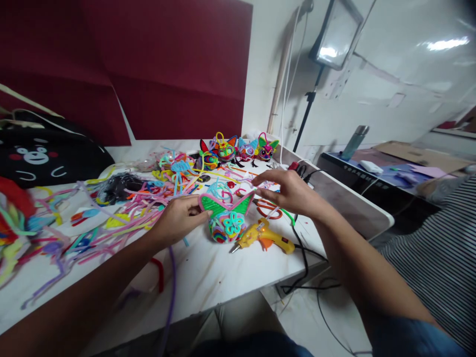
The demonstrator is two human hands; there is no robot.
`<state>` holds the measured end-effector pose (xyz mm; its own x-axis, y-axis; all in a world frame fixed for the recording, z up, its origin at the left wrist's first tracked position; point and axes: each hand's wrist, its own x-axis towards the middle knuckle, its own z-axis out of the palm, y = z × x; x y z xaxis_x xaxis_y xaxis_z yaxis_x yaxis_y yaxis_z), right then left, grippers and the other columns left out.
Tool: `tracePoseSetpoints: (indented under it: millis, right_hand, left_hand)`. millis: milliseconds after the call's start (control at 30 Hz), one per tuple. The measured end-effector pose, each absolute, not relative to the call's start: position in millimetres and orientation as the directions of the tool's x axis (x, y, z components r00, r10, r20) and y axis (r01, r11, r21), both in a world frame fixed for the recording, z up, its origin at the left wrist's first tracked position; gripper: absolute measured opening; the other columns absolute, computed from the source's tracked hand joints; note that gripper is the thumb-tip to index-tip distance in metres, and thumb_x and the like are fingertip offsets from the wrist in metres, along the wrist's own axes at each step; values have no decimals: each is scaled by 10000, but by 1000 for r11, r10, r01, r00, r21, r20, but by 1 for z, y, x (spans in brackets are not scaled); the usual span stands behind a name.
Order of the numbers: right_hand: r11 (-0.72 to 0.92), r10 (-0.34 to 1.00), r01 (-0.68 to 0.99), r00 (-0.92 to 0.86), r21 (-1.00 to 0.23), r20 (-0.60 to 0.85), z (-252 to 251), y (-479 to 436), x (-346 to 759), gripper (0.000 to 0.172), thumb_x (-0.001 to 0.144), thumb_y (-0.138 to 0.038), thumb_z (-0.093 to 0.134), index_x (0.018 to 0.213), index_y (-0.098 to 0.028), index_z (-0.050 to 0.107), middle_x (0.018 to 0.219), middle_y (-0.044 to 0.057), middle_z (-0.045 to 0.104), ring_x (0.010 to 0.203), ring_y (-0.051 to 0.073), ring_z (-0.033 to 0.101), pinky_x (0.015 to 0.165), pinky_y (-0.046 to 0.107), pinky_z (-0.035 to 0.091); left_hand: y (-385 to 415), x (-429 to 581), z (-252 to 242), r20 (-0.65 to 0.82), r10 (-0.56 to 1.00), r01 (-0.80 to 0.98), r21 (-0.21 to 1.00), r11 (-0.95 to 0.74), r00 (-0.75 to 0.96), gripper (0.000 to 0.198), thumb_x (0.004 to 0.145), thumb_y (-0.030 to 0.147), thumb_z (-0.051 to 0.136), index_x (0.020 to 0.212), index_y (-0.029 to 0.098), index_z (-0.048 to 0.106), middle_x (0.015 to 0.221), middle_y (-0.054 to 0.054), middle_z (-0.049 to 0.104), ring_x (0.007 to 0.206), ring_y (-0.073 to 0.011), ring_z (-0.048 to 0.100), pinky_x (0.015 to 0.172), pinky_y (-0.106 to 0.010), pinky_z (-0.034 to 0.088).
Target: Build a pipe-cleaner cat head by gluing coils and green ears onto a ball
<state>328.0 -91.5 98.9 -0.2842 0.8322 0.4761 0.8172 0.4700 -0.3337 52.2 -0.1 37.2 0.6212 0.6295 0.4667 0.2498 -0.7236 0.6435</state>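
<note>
A pipe-cleaner animal head (227,225) sits on the white table, with green ears edged in pink and a turquoise flower on its rounded body. My left hand (182,218) pinches its left ear between thumb and fingers. Above the tip of the other ear hovers my right hand (284,188), its thumb and fingers apart; whether the thumb touches that ear I cannot tell. A yellow hot glue gun (264,235) lies just right of the head, nozzle pointing left. Orange-handled scissors (269,209) rest beneath my right hand.
Colourful loose pipe cleaners (122,218) cover the table's left side. Several finished animal heads (226,151) stand at the back. Black cables (303,253) hang over the right edge near a raised side panel (357,203). A person in a striped garment (439,258) is at the right.
</note>
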Motion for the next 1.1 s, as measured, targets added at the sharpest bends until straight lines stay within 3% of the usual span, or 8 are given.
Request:
tracePoseSetpoints:
  millis: [233, 433, 533, 700, 833, 1100]
  right_hand:
    - [352, 888, 893, -223, -280, 403, 62, -134, 356, 175, 894, -134, 560, 932, -152, 730, 896, 95, 774, 775, 200, 703, 697, 297, 504]
    - [215, 971, 907, -158, -362, 182, 26, -158, 358, 248, 955, -319, 592, 1052, -133, 722, 1017, 128, 748, 899, 234, 687, 794, 326, 493]
    - [153, 988, 932, -149, -330, 39, 21, -160, 353, 309, 951, -398, 605, 1071, -135, 713, 988, 120, 726, 845, 227, 661, 745, 314, 462]
    - [86, 986, 952, -123, -293, -112, 27, -155, 343, 217, 935, -346, 605, 990, -158, 697, 892, 75, 705, 725, 176, 597, 648, 282, 374]
    - [45, 991, 957, -79, -286, -110, 27, -155, 339, 214, 936, -328, 584, 987, -139, 669, 905, 92, 698, 710, 174, 577, 644, 290, 371]
    - [98, 995, 797, -91, -596, 42, 33, -178, 364, 248, 1002, -435, 506, 1059, -216, 606, 922, 56, 672, 760, 186, 593, 659, 297, 469]
  left_hand:
    - [-2, 53, 41, 461, 646, 315, 607, -730, 609, 222, 789, 336, 623, 650, 166, 657, 588, 36, 541, 534, -109, 475, 513, -215, 395]
    - [-4, 54, 44, 428, 695, 407, 587, -700, 577, 267, 774, 373, 641, 638, 145, 668, 586, 15, 561, 559, -126, 495, 518, -230, 389]
    - [-3, 53, 44, 442, 683, 394, 582, -712, 582, 284, 781, 386, 634, 641, 143, 678, 578, 19, 550, 539, -119, 475, 501, -228, 379]
    - [-3, 52, 44, 454, 657, 360, 580, -731, 602, 252, 801, 350, 628, 665, 147, 691, 601, 18, 574, 545, -114, 481, 496, -217, 381]
    - [-5, 53, 44, 465, 646, 360, 563, -744, 606, 239, 813, 344, 620, 665, 165, 678, 641, 9, 610, 596, -131, 531, 536, -224, 410]
    - [-3, 51, 40, 498, 617, 330, 549, -768, 609, 226, 819, 305, 616, 625, 190, 609, 569, 46, 508, 566, -121, 485, 544, -223, 395]
